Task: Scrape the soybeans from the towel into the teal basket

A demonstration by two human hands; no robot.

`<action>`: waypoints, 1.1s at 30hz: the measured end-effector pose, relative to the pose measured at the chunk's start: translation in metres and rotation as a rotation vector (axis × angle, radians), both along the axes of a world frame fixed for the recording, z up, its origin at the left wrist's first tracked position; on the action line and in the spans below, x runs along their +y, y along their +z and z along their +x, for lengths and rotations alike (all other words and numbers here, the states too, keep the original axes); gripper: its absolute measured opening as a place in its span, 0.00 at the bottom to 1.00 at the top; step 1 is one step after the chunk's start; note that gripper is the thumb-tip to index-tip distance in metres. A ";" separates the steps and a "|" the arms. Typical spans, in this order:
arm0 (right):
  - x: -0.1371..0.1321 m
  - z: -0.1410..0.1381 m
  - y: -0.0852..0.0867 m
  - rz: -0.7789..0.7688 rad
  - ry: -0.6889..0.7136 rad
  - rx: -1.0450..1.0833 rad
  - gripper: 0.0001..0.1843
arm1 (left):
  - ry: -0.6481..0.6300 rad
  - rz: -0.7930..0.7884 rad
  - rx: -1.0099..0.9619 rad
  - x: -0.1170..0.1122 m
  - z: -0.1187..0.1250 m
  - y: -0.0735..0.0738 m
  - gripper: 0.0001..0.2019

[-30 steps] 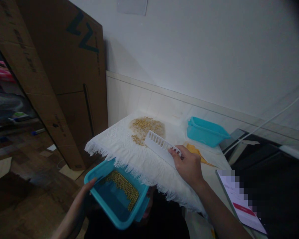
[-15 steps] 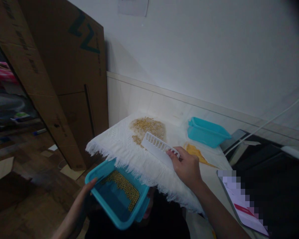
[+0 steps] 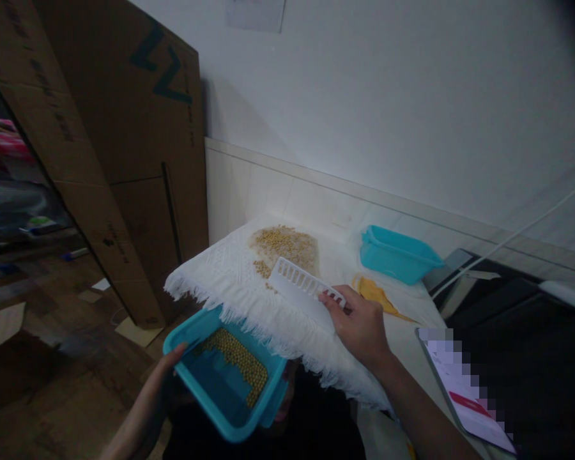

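Holding bin [image 3: 215, 377] lower left in left hand [image 3: 159, 378], gripping tray [image 3: 298, 287] mid-frame in right hand [image 3: 361, 326]; best keeping tray low by beans [image 3: 262, 269], bin under fringe [image 3: 287, 348].

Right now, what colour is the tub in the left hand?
Turquoise; the tub shows best in the head view.

Blue tub [image 3: 234, 433] — greenish beans [image 3: 239, 356] inside; white slotted piece [image 3: 294, 296] — beside loose tan beans [image 3: 283, 240].

No legible words: toward ten o'clock, the cardboard box [image 3: 124, 137] bears a green angular mark [image 3: 171, 93] and blurred print [image 3: 50, 101].
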State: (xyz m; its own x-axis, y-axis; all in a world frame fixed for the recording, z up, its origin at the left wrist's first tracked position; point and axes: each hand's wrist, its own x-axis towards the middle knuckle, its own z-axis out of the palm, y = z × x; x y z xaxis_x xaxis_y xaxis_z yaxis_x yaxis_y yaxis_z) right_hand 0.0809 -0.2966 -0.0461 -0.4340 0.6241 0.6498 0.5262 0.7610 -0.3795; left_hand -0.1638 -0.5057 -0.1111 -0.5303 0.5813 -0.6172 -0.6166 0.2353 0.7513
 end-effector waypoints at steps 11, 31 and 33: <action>-0.008 -0.018 0.004 -0.016 0.019 0.043 0.14 | 0.020 -0.022 -0.006 0.002 0.001 -0.001 0.30; -0.013 -0.032 0.000 0.057 0.156 0.029 0.13 | 0.014 0.010 0.004 0.000 -0.004 -0.014 0.29; -0.016 -0.033 0.000 0.065 0.182 0.023 0.14 | 0.005 0.017 -0.007 -0.001 -0.004 -0.013 0.28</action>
